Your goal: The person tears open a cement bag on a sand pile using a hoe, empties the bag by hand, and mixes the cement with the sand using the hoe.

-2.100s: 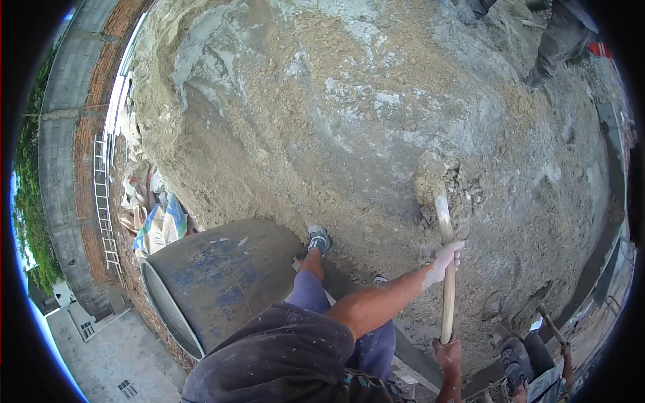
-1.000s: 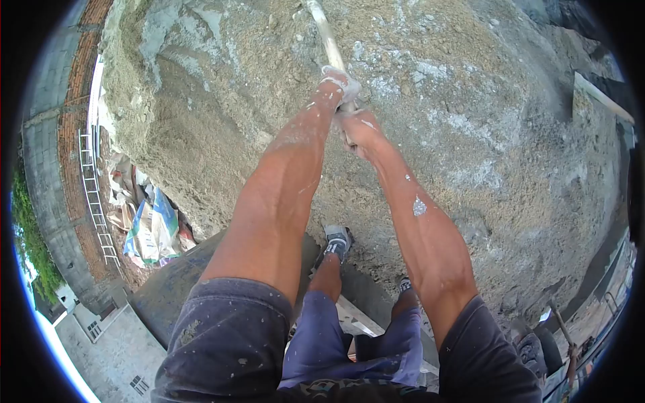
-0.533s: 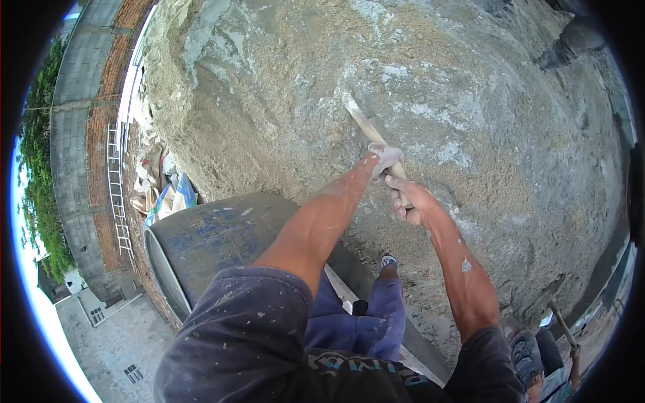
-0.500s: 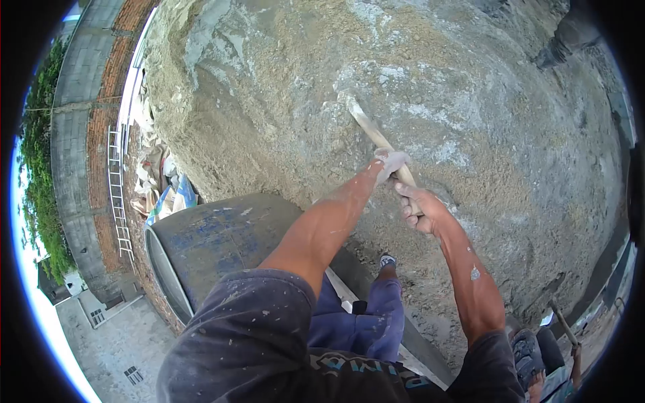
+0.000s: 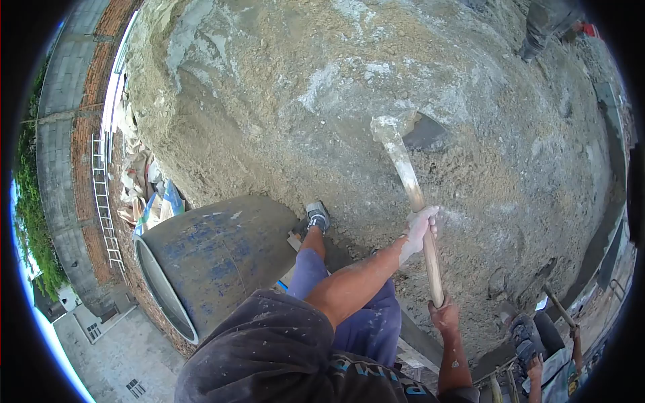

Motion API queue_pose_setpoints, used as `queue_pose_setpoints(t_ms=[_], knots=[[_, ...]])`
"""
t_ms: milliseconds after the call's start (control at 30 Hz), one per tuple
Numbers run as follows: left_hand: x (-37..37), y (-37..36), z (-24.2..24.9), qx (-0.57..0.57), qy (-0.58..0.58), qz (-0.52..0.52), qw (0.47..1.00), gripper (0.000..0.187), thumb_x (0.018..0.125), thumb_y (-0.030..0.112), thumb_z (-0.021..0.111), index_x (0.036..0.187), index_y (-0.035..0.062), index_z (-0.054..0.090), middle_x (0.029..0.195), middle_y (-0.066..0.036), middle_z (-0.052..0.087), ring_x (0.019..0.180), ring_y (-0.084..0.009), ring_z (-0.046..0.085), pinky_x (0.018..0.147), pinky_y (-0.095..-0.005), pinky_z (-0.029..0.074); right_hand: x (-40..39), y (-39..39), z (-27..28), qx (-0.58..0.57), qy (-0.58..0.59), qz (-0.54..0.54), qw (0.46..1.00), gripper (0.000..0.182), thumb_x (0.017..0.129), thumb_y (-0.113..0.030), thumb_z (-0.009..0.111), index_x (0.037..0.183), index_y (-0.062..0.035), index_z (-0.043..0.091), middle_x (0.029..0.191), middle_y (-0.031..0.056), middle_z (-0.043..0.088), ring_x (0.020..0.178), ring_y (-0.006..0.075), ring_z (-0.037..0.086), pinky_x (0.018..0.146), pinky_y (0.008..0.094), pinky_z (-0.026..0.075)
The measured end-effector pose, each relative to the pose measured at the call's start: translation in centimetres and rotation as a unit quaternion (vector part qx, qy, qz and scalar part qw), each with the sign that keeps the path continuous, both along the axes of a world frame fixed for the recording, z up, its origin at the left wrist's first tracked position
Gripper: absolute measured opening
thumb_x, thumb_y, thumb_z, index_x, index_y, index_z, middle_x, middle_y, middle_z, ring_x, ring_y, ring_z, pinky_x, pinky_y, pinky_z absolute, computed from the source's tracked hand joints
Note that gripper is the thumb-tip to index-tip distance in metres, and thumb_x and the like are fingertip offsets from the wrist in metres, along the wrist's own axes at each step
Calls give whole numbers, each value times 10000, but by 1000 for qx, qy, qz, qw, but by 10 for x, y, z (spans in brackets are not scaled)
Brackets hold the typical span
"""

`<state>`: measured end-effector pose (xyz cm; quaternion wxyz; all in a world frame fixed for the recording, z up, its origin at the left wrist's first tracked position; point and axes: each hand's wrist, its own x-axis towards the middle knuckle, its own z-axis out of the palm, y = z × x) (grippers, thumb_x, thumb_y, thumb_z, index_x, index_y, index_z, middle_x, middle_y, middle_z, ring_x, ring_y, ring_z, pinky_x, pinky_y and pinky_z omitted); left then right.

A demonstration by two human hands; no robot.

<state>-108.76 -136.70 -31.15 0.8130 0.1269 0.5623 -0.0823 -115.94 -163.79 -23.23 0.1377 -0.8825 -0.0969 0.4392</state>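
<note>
A hoe [image 5: 406, 168] with a pale wooden handle lies across the middle of the view, its head end caked in mortar or dust. Its dark flat blade [image 5: 424, 133] shows over the grey-brown heap of sand and cement [image 5: 295, 151]. Whitish with dust, my left hand [image 5: 420, 225] is closed around the middle of the handle. My right hand [image 5: 444, 316] grips the butt end of the handle, lower and nearer my body.
A large grey drum [image 5: 222, 252] with blue paint patches lies at the left, near my shoe [image 5: 317, 216]. Sacks [image 5: 144, 178] and a ladder [image 5: 104, 201] are by the brick wall. Another person's legs [image 5: 547, 23] are at top right; another person [image 5: 534, 342] holds a handle at lower right.
The hoe's blade has come into sight above the heap. My right hand has moved down to the handle's end, farther from my left hand, which has shifted right and down.
</note>
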Motion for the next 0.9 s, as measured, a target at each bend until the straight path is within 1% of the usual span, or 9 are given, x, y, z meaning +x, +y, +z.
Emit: queue_pose_setpoints(t_ms=[167,233,333,433,500,667,767,833,900], knots=[[-33,181,24,183,5,37,982,206,817,232,726,749,145,551,610,40,503,492,-101,501,465,-290,435,-5,176,-51,126,88,-9,988,549,775,-355,732,1087,63,563,889,304,648,890,450,650,759,463,517],[-39,278,34,353,16,29,935,195,808,194,728,769,119,552,601,31,513,490,-93,502,450,-271,428,-8,288,-54,154,75,20,985,591,763,-355,751,1120,76,559,878,284,655,846,402,672,735,435,520],[-43,427,65,555,86,-8,828,340,791,175,734,934,19,468,674,-25,553,530,-112,536,454,-278,447,-5,466,-62,221,276,-46,934,624,740,-342,783,1133,88,559,836,166,665,739,230,655,687,378,514],[-56,571,19,690,68,-26,720,451,774,211,757,979,-17,426,718,-79,580,586,-135,587,479,-309,487,-3,639,-59,365,341,-82,862,381,775,-264,761,957,-7,547,638,47,570,510,131,549,455,287,420],[-70,635,-20,752,138,-128,631,552,810,308,672,1128,-84,447,857,-247,645,819,-359,669,670,-450,526,-7,742,-97,424,383,-120,812,363,784,-267,745,943,-14,538,633,44,559,497,134,536,443,293,428],[-95,730,-106,724,262,-478,423,364,823,261,634,984,-64,655,953,-173,700,840,-343,698,751,-384,572,-26,881,-179,393,504,-236,732,144,915,-203,561,852,-78,525,635,20,539,500,144,514,450,291,422],[-112,729,-189,506,189,-609,580,277,811,246,619,899,-2,706,928,-160,711,863,-306,703,754,-357,578,-62,852,-215,312,560,-339,689,144,917,-190,546,814,-94,516,627,25,533,491,146,502,432,287,403],[-125,714,-226,611,81,-679,399,266,780,235,573,831,10,706,794,-177,693,756,-317,689,664,-398,553,-62,826,-225,305,578,-381,654,143,913,-184,542,798,-104,513,620,20,526,487,137,497,419,280,395],[-129,645,-187,508,166,-484,693,254,754,202,579,810,-27,676,743,-184,677,734,-303,681,665,-381,546,-63,783,-222,281,598,-369,654,136,906,-172,538,790,-107,509,613,14,515,487,131,496,413,267,395]])
